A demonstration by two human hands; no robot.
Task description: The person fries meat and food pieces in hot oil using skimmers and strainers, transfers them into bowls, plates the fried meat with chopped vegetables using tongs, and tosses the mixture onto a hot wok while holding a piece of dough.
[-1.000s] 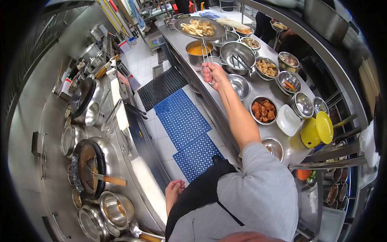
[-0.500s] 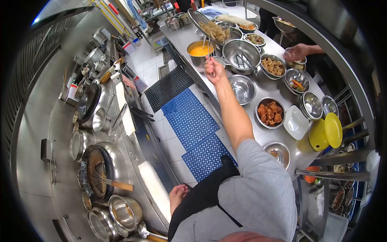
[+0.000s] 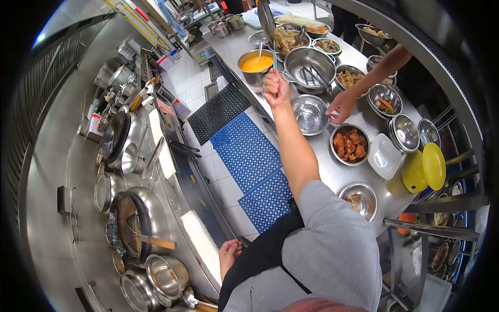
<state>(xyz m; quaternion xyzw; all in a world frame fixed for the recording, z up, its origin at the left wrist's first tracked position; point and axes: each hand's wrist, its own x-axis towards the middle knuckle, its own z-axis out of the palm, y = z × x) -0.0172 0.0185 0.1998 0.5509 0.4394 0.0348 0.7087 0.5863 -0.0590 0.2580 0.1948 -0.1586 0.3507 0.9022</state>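
Note:
My right hand (image 3: 276, 89) is closed around the thin metal handle of a strainer (image 3: 265, 22), whose round pan is tipped steeply on edge. Pale golden fried pieces (image 3: 285, 39) lie beside its lower rim, in a steel bowl that is partly hidden. Just left of the handle stands a pot of orange-yellow liquid (image 3: 257, 64) with a utensil in it. To the right is a larger steel bowl (image 3: 311, 63) with a slotted tool across it. Low by the black apron, my left hand (image 3: 229, 252) has its fingers curled; their contents are hidden.
A co-worker's hand (image 3: 343, 106) reaches over the table beside a shiny steel bowl (image 3: 310, 115). Nearer are a bowl of reddish-brown fried pieces (image 3: 349, 145), a white dish (image 3: 385, 156) and a yellow container (image 3: 414, 172). Woks (image 3: 128, 226) line the stove at left.
The strainer has turned from a shallow tilt to nearly upright, and the fried pieces now lie lower, in the bowl. The co-worker's hand has come in leftward over the table. My left hand has barely moved.

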